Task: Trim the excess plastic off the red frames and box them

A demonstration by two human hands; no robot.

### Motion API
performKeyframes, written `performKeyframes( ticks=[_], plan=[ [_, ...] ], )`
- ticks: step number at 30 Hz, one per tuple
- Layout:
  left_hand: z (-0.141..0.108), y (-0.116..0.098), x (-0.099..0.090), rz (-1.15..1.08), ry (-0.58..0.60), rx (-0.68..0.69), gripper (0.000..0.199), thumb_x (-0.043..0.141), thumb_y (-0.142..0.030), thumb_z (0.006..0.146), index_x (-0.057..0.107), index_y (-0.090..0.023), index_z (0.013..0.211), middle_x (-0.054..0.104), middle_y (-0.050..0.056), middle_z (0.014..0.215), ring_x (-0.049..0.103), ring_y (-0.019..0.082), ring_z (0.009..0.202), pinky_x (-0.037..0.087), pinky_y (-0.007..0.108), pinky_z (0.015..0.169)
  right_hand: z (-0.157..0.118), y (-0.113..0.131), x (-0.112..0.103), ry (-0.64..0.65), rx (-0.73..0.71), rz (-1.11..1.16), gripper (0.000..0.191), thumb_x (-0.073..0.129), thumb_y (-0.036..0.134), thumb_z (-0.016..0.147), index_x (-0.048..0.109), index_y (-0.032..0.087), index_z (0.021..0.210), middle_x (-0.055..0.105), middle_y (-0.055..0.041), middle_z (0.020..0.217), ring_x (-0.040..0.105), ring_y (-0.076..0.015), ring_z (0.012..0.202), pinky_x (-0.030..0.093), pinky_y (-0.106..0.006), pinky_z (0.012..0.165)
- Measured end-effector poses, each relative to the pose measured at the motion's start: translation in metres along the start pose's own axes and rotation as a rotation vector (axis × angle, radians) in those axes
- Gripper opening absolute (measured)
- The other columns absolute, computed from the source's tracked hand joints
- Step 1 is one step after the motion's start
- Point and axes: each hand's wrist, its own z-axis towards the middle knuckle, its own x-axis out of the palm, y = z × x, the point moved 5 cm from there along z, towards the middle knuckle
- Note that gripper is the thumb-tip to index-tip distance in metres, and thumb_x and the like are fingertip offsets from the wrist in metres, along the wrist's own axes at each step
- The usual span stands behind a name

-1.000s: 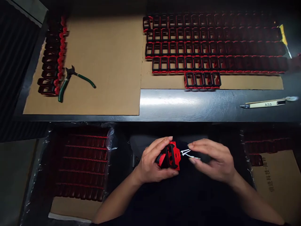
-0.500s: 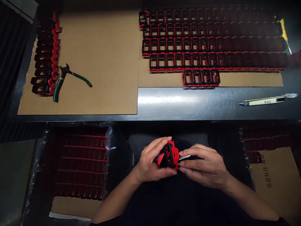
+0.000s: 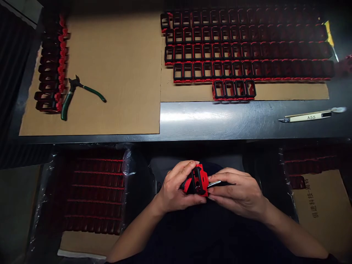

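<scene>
My left hand (image 3: 176, 189) is wrapped round a red and black plastic part (image 3: 202, 179), its thumb and fingers on the part's ends. My right hand (image 3: 238, 190) pinches a slim metal tool (image 3: 215, 184), whose near end touches or lies close beside the red face of the part; the exact contact is hidden by the fingertips. Both hands are below the front edge of the metal table (image 3: 220, 123), over my dark clothing.
Rows of black and red frames (image 3: 217, 53) stand on cardboard at the back right. Green-handled pliers (image 3: 73, 88) lie beside a column of parts (image 3: 49, 87) at left. A knife (image 3: 310, 117) rests at right. Bins with parts (image 3: 96, 187) flank me.
The whole view has shifted very slightly. Both hands hold the part and the tool almost as before, with only a tiny movement at the fingers.
</scene>
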Motion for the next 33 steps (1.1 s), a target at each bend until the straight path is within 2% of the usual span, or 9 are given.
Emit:
performKeyframes(
  ticks=[10, 16, 20, 22, 24, 26, 29, 31, 33],
  plan=[
    [-0.002, 0.001, 0.0, 0.032, -0.004, 0.002, 0.091, 0.071, -0.063, 0.078, 0.038, -0.02, 0.152, 0.067, 0.02, 0.12, 0.069, 0.029, 0.106, 0.064, 0.043, 0.083, 0.002, 0.001, 0.003, 0.054, -0.007, 0.045, 0.006, 0.069, 0.017, 0.093, 0.075, 0.015, 0.095, 0.079, -0.0075, 0.095, 0.074, -0.0159, 0.086, 0.063, -0.026, 0.079],
    [-0.002, 0.001, -0.001, 0.029, -0.06, 0.007, 0.089, 0.072, -0.066, 0.076, 0.045, -0.02, 0.148, 0.071, 0.017, 0.115, 0.071, 0.028, 0.102, 0.064, 0.041, 0.082, 0.0, 0.007, 0.004, 0.065, -0.079, -0.001, 0.01, 0.066, 0.012, 0.093, 0.073, 0.013, 0.1, 0.079, -0.0089, 0.099, 0.076, -0.0165, 0.091, 0.062, -0.029, 0.09],
    [-0.002, 0.0, -0.003, 0.032, -0.126, -0.006, 0.082, 0.075, -0.064, 0.076, 0.052, -0.018, 0.14, 0.074, 0.015, 0.112, 0.074, 0.028, 0.098, 0.065, 0.04, 0.082, 0.0, 0.008, 0.005, 0.065, -0.12, -0.019, 0.012, 0.066, 0.01, 0.093, 0.072, 0.014, 0.102, 0.079, -0.0085, 0.098, 0.076, -0.0165, 0.089, 0.063, -0.03, 0.087],
    [-0.003, 0.0, -0.004, 0.026, -0.163, -0.012, 0.079, 0.076, -0.062, 0.076, 0.054, -0.018, 0.137, 0.074, 0.015, 0.111, 0.074, 0.028, 0.098, 0.065, 0.041, 0.083, 0.007, -0.001, -0.001, 0.017, -0.112, -0.065, 0.011, 0.067, 0.011, 0.092, 0.072, 0.017, 0.1, 0.08, -0.0077, 0.098, 0.075, -0.017, 0.085, 0.063, -0.03, 0.078],
    [-0.005, 0.0, -0.006, 0.007, -0.204, -0.03, 0.077, 0.076, -0.061, 0.076, 0.054, -0.018, 0.136, 0.073, 0.015, 0.114, 0.073, 0.028, 0.102, 0.064, 0.043, 0.086, 0.02, -0.021, -0.013, -0.101, -0.07, -0.161, 0.01, 0.07, 0.013, 0.089, 0.072, 0.02, 0.097, 0.08, -0.0068, 0.097, 0.075, -0.0184, 0.083, 0.061, -0.031, 0.072],
    [-0.006, 0.0, -0.008, -0.013, -0.238, -0.053, 0.075, 0.075, -0.059, 0.077, 0.053, -0.018, 0.136, 0.072, 0.016, 0.117, 0.071, 0.029, 0.107, 0.062, 0.044, 0.09, 0.036, -0.047, -0.028, -0.242, -0.015, -0.305, 0.008, 0.074, 0.016, 0.087, 0.072, 0.022, 0.092, 0.08, -0.0062, 0.095, 0.074, -0.0205, 0.082, 0.058, -0.035, 0.073],
    [-0.006, -0.004, -0.01, 0.011, -0.227, -0.081, 0.071, 0.076, -0.053, 0.078, 0.053, -0.017, 0.135, 0.07, 0.015, 0.117, 0.069, 0.027, 0.107, 0.062, 0.043, 0.089, 0.059, -0.077, -0.039, -0.3, 0.043, -0.528, 0.007, 0.078, 0.024, 0.084, 0.072, 0.021, 0.085, 0.08, -0.0072, 0.095, 0.073, -0.0248, 0.084, 0.056, -0.04, 0.076],
    [-0.004, -0.008, -0.011, 0.066, -0.191, -0.103, 0.067, 0.078, -0.046, 0.077, 0.055, -0.016, 0.132, 0.069, 0.015, 0.114, 0.07, 0.026, 0.103, 0.062, 0.04, 0.087, 0.063, -0.081, -0.041, -0.317, 0.065, -0.6, 0.009, 0.078, 0.026, 0.083, 0.073, 0.02, 0.087, 0.079, -0.0093, 0.1, 0.071, -0.0277, 0.09, 0.055, -0.042, 0.079],
    [-0.002, -0.012, -0.012, 0.115, -0.163, -0.116, 0.065, 0.079, -0.044, 0.076, 0.056, -0.015, 0.13, 0.069, 0.014, 0.111, 0.07, 0.025, 0.099, 0.063, 0.039, 0.085, 0.056, -0.069, -0.042, -0.391, 0.07, -0.6, 0.008, 0.078, 0.024, 0.082, 0.073, 0.02, 0.087, 0.078, -0.0099, 0.102, 0.071, -0.0282, 0.093, 0.054, -0.043, 0.082]
  ],
)
